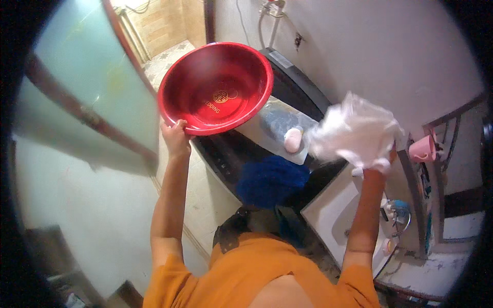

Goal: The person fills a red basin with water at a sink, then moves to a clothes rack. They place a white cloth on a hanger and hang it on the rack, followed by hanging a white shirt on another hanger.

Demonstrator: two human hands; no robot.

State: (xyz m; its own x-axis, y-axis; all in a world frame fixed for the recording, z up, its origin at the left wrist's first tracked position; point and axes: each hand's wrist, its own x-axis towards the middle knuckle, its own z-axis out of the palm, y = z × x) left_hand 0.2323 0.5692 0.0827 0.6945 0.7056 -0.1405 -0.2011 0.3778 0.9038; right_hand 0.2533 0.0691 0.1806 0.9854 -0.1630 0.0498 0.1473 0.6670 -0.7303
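A red plastic basin (215,87) is held up by its near rim in the left hand (176,134), the grip pinched on that rim with the thumb over the edge; the bowl is tilted toward the camera, and nothing can be seen inside it. A crumpled white cloth (354,131) is bunched in the right hand (374,165), whose grip is pressed tight around it; the fingers themselves are mostly hidden by the fabric.

Both things are raised in the air, clear of any surface, above a dark top-loading washing machine (295,90). On the machine's lid a pale, pinkish bar of soap (292,139) lies on a clear cover. A blue fluffy bundle (271,180) sits at the machine's near edge. To the right, a white sink (336,213) is seen below the right forearm, and a pink cup (422,149) hangs beside it.

As a judgement: the cloth and basin have been picked up, but the cloth has not yet been put in the basin, nor has the basin been set down or filled. Whether the cloth is wet cannot be told.
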